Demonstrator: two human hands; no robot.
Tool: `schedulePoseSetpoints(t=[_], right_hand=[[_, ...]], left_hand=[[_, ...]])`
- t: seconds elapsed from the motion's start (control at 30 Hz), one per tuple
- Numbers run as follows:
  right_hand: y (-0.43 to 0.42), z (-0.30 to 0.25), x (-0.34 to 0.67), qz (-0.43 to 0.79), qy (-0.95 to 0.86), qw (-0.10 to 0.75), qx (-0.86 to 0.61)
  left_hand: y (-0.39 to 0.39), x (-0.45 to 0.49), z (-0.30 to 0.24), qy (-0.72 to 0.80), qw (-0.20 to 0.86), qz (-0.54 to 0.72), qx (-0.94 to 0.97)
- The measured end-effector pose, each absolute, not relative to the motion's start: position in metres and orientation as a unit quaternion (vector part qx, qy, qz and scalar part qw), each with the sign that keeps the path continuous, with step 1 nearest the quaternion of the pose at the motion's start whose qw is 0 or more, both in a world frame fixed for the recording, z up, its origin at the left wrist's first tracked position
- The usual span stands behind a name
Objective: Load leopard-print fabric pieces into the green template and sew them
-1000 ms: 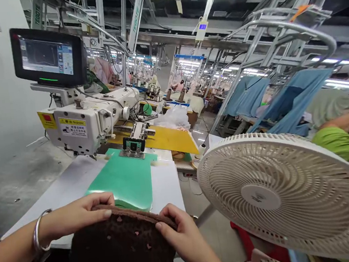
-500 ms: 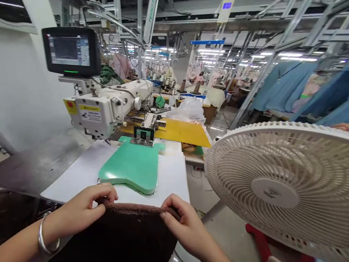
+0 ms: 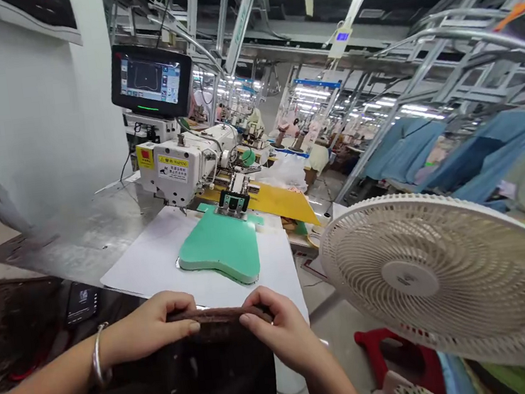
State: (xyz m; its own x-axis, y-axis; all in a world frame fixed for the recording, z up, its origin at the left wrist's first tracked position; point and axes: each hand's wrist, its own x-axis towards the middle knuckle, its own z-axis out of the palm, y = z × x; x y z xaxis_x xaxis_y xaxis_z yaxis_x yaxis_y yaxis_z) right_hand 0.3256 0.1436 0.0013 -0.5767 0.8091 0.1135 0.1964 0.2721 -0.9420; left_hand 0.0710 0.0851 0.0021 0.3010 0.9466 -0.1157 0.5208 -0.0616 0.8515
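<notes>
Head view, hands: the left hand (image 3: 151,326) and right hand (image 3: 278,331) sit close together at the bottom centre, each closed in a pinch on the top edge of a dark brown fabric piece (image 3: 219,319).
Left hand: fingers curled over the edge, thumb beneath; a silver bangle (image 3: 97,364) circles the wrist.
Right hand: thumb and fingers pressed on the same folded edge, just beside the left hand.
Fabric: its edge is held at the near rim of the white table (image 3: 156,266); the rest hangs down towards the person's lap.
Table: a green template (image 3: 221,249) lies flat on it, well beyond the hands, with a clamp at its far end.
Behind: a white sewing machine (image 3: 178,165) with a lit screen (image 3: 150,80) above it.
Right side: a large white fan (image 3: 442,277), tilted, near the right hand.
Far left: more brown fabric (image 3: 7,327) lies in a heap.
</notes>
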Motion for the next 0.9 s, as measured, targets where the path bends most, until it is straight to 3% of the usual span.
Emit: schedulePoseSetpoints(t=[0.17,0.3,0.43,0.6,0.9], right_hand=[[0.145,-0.007,0.308,0.548,-0.684,0.339,-0.343],[0.156,-0.015,0.295,0.540,-0.666,0.371,-0.357],[0.166,-0.031,0.285,0.444,-0.663,0.426,-0.426],[0.171,-0.048,0.287,0.372,-0.653,0.472,-0.461],[0.189,-0.048,0.294,0.474,-0.560,0.505,-0.455]], left_hand=[[0.108,0.040,0.028,0.482,0.488,0.182,0.705],[0.130,0.033,0.031,0.520,0.331,0.148,0.773],[0.154,0.026,0.031,0.527,0.213,0.092,0.818],[0.171,0.000,0.032,0.555,0.228,0.072,0.797],[0.171,-0.026,0.021,0.561,0.405,0.235,0.682]])
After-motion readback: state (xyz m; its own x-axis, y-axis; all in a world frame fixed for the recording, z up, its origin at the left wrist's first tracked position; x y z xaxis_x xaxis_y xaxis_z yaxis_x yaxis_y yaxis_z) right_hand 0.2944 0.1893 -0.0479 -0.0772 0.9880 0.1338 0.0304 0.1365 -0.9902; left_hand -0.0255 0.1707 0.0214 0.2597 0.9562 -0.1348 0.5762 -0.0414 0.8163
